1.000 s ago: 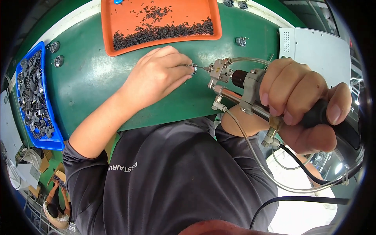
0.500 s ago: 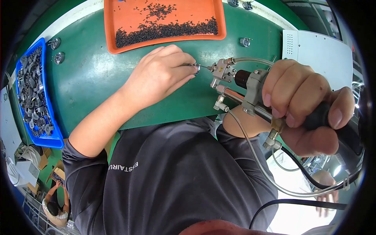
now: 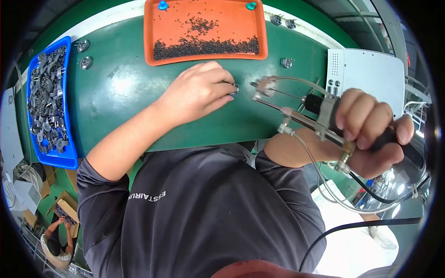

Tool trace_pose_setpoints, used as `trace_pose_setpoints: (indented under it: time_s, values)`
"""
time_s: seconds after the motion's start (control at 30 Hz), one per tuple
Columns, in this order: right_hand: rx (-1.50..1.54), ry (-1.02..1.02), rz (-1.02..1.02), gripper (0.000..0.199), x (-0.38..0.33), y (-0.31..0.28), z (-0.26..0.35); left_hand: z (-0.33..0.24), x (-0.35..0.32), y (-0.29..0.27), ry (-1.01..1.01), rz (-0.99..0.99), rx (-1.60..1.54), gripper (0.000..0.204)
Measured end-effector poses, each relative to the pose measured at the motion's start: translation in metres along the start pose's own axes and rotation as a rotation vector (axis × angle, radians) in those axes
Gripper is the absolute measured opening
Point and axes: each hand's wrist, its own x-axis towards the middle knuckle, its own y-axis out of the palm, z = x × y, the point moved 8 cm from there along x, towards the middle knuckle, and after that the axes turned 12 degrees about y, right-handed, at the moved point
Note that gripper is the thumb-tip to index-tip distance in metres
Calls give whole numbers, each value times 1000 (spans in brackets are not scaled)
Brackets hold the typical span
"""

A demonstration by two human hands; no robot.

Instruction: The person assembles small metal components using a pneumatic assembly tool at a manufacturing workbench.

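Observation:
Over the green worktable (image 3: 125,120), my left hand (image 3: 199,90) pinches a small dark part with bright metal pieces (image 3: 235,89); the fingers hide most of it. My right hand (image 3: 371,125) is wrapped round the black handle of an automatic screwdriver (image 3: 306,121), fitted with metal rods and clear air hoses. Its head (image 3: 265,87) is blurred by motion and stands a short gap to the right of the part, not touching it. Beyond my left hand lies an orange tray (image 3: 150,34) with many small black screws (image 3: 204,47).
A blue tray (image 3: 69,160) piled with dark round parts stands at the left. Loose pinned parts lie beside it (image 3: 85,62), at the right (image 3: 287,62) and at the far edge (image 3: 290,23). A pale metal box (image 3: 371,78) stands right. Another person (image 3: 58,248) handles a carton, lower left.
The screwdriver has drawn back to the right, and its tip has come away from the part. My left hand still pinches the part. The whole view has shifted slightly.

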Motion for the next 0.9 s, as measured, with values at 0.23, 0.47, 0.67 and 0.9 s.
trace_pose_setpoints:
  time_s: [0.23, 0.47, 0.67, 0.9]
  values:
    - [7, 14, 0, 33, -2, -14, -8, 6, 4, -1, -3, -3, 8, 17]
    - [49, 45, 77, 35, 3, -4, -19, 6, 3, 1, 8, -10, 3, 18]
    - [84, 53, 171, 33, 7, 13, -34, 4, 4, 1, 9, 0, 5, 19]
    - [92, 59, 169, 33, 7, 18, -44, 5, 2, 1, -3, 1, 1, 19]
